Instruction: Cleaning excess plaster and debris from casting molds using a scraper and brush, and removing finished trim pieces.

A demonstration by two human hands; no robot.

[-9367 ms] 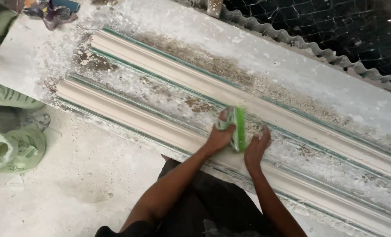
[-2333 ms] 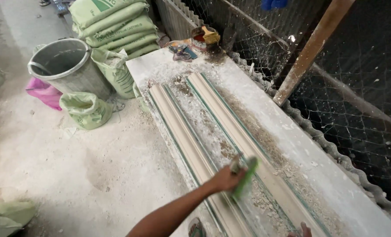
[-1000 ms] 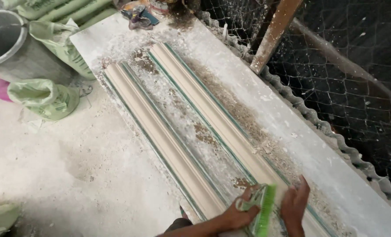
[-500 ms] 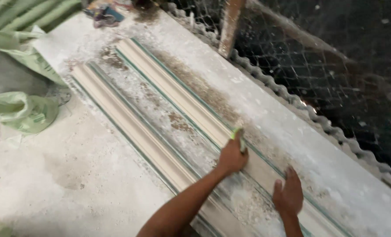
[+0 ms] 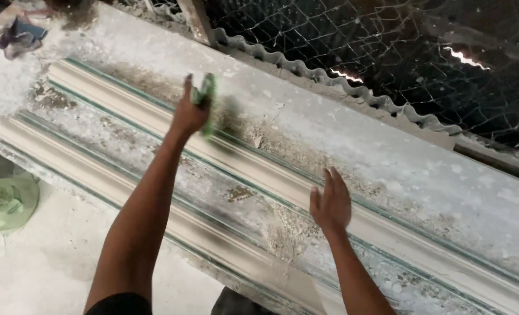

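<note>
Head view: left hand point(image 5: 188, 114) is stretched far forward, fingers curled tight round a small green scrubbing pad point(image 5: 207, 99); pad is blurred, so its exact make is unclear. It sits over the far long cream plaster moulding strip point(image 5: 259, 169), at or just above its upper edge; contact cannot be told from the blur. Right hand point(image 5: 331, 203) is flat, fingers straight and close together, thumb a little apart, palm down on or just over the same strip, well apart from the left hand. A second, near long cream moulding strip point(image 5: 96, 175) runs parallel, closer to the body. Both lie on a dusty white plaster-caked slab bench point(image 5: 399, 151), crumbs and brown patches between the strips. Behind the bench: grey corrugated sheet edge point(image 5: 329, 81) and dark wire mesh fence point(image 5: 387, 41). Crumpled green sack point(image 5: 6, 201) on the floor at lower left; bits of rag point(image 5: 14, 38) at the far bench end.

Doing the rubbing well, as a judgement: keep the pad flat along the profile, stroke lengthwise with even light pressure, right palm steadying the strip so it does not shift or crack; go easy on the thin edges.
</note>
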